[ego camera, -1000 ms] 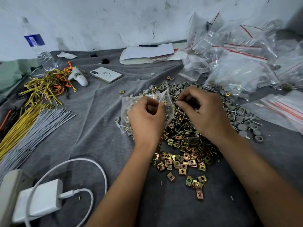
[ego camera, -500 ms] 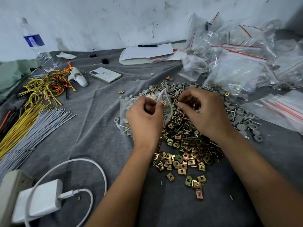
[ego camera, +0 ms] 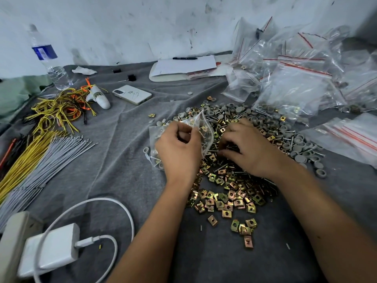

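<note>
Across the bench, a big heap of hardware at frame centre lies unpacked, so I judge most of the work is left, though filled bags crowd the upper right. The small bag, left of centre, holds few pieces. My left hand pinches its mouth open. My right hand curls into the heap, and I cannot tell what it holds.

A grey cloth carries a heap of clips and caps at the middle, with bags far right. Wires lie left, a charger near left, a phone, bottle and notepad far.
</note>
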Available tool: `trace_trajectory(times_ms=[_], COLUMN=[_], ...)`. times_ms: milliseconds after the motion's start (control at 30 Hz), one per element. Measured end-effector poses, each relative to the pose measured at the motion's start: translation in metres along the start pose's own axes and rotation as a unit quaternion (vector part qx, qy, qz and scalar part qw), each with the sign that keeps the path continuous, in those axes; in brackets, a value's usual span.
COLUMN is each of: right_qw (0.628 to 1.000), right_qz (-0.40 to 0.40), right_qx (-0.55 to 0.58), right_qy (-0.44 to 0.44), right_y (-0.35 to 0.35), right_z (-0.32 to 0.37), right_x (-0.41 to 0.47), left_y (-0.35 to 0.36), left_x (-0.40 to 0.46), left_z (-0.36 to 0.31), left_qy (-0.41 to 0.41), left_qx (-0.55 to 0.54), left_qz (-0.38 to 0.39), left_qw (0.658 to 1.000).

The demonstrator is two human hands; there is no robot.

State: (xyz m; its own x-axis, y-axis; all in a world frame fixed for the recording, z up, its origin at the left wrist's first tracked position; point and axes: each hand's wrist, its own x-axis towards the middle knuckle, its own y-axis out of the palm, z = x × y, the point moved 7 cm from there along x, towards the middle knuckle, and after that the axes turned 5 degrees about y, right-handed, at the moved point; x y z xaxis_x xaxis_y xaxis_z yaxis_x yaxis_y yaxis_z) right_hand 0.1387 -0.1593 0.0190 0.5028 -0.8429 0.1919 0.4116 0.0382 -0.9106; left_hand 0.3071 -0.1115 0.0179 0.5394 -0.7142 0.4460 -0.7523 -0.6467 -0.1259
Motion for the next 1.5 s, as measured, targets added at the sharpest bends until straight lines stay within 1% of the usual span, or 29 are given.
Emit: trace_trajectory(times_ms=[33, 100, 167, 200, 333, 533, 600, 700, 767, 900, 1000, 1200, 1433, 1500], right_qw=[0.999, 0.985, 0.967, 0.962, 0.961, 0.962, 0.958, 0.951, 0.959, 0.991, 0.995, 0.994, 0.987, 0.990], right_qz=[-0.032, -0.116, -0.189, -0.207, -0.202, -0.204, -0.224, -0.266, -0.258, -0.136, -0.095, -0.090, -0.155, -0.134], right_qx=[0.038, 0.128, 0.171, 0.177, 0.173, 0.156, 0.162, 0.153, 0.114, 0.013, -0.025, -0.051, -0.010, -0.024], right_qy=[0.009, 0.019, -0.005, -0.023, -0.074, -0.094, -0.082, -0.038, -0.012, -0.002, 0.001, 0.042, 0.050, 0.037], right_y=[-0.004, -0.017, -0.029, -0.032, -0.031, -0.028, -0.031, -0.035, -0.031, -0.007, 0.002, 0.004, -0.008, -0.005], right_z=[0.000, 0.001, 0.005, 0.008, 0.020, 0.024, 0.019, 0.008, 0.001, 0.002, 0.007, 0.007, -0.004, -0.001], right_x=[-0.001, -0.004, -0.008, -0.010, -0.012, -0.011, -0.011, -0.012, -0.010, 0.000, 0.003, 0.008, 0.001, 0.002], left_y=[0.001, 0.002, 0.004, 0.005, 0.007, 0.006, 0.005, -0.001, -0.004, -0.008, -0.009, -0.008, -0.007, -0.007], left_x=[0.000, 0.000, -0.001, -0.002, -0.003, -0.003, -0.002, 0.000, 0.001, 0.002, 0.001, 0.001, 0.001, 0.001], left_z=[0.000, 0.000, -0.003, -0.004, -0.006, -0.004, -0.002, 0.001, 0.003, 0.003, 0.002, 0.001, 0.001, 0.001], left_qy=[0.002, 0.008, 0.016, 0.022, 0.037, 0.019, 0.006, -0.019, -0.034, -0.045, -0.047, -0.051, -0.048, -0.049], left_qx=[0.001, 0.010, 0.023, 0.028, 0.037, 0.024, 0.011, -0.006, -0.014, -0.016, -0.015, -0.011, -0.009, -0.007], left_qz=[0.003, 0.012, 0.023, 0.027, 0.033, 0.037, 0.033, -0.001, -0.021, -0.044, -0.046, -0.040, -0.034, -0.033], left_qw=[1.000, 1.000, 0.999, 0.999, 0.998, 0.999, 0.999, 1.000, 0.999, 0.998, 0.998, 0.998, 0.998, 0.998])
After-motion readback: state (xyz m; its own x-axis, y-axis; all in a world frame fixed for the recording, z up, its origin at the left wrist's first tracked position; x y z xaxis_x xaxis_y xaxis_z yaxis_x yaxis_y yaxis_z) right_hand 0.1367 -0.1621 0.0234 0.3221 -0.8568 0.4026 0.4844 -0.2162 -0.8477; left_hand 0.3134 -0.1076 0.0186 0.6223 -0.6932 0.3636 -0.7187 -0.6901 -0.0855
